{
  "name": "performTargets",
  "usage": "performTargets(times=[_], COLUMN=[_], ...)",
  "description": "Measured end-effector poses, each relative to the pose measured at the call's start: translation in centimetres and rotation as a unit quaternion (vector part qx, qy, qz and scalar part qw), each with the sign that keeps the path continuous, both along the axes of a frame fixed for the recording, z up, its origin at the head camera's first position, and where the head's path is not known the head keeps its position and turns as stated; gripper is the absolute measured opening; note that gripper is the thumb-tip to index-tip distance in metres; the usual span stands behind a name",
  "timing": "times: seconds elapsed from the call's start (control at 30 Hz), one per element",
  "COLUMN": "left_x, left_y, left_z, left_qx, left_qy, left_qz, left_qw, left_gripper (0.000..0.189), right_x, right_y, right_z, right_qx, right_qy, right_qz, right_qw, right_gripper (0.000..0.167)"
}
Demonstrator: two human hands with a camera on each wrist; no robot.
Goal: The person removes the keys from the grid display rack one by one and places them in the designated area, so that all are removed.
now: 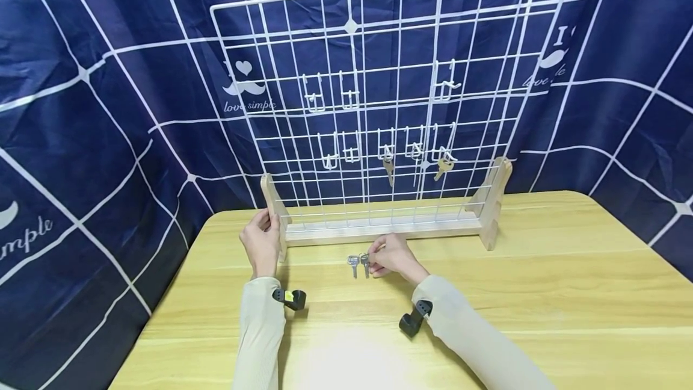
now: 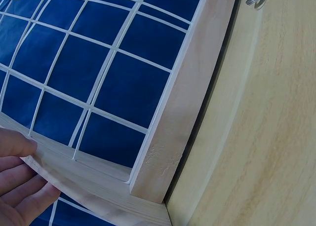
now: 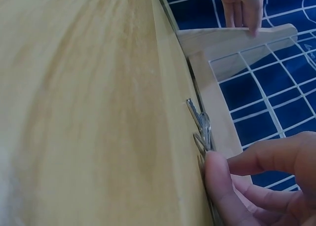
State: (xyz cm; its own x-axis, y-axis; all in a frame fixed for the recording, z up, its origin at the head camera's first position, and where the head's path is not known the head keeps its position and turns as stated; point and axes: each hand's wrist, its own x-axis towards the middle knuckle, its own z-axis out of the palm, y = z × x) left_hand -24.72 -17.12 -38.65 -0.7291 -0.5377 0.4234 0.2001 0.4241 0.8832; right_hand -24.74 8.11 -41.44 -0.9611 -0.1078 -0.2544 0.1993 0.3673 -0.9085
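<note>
Keys (image 1: 365, 259) are pinched by the right hand (image 1: 392, 255) at its nine o'clock, blades toward six; the stand (image 1: 330, 237) is gripped by the left hand (image 1: 261, 242).

2 hands (image 1: 261, 242) (image 1: 393, 254), 2 held keys (image 1: 354, 263) (image 1: 365, 261), 8 hooks (image 1: 351, 99)

Obstacle behind held keys (image 1: 354, 260): wire grid (image 1: 399, 67)

Tabletop (image 1: 520, 300): bright, white glare well in front of the rack (image 1: 399, 67).
Sleeves (image 1: 260, 327): soft shadows beside them, before the rack.
Curtain (image 1: 162, 101): dimmer, behind the rack.
Keys (image 3: 204, 125): softly blurred just before the rack, right wrist view.
</note>
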Motion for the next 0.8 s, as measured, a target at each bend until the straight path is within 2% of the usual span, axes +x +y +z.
performTargets(times=[0.8], left_x=[0.01], left_y=[-0.01], left_z=[-0.1], left_qx=[-0.006], left_qy=[0.0], left_qz=[0.0], left_qw=[1.0], left_gripper=[0.022], right_x=[0.05], right_y=[0.59], right_z=[0.06], right_qx=[-0.015], right_qy=[0.005], right_qz=[0.006], right_qw=[0.9999], right_gripper=[0.02])
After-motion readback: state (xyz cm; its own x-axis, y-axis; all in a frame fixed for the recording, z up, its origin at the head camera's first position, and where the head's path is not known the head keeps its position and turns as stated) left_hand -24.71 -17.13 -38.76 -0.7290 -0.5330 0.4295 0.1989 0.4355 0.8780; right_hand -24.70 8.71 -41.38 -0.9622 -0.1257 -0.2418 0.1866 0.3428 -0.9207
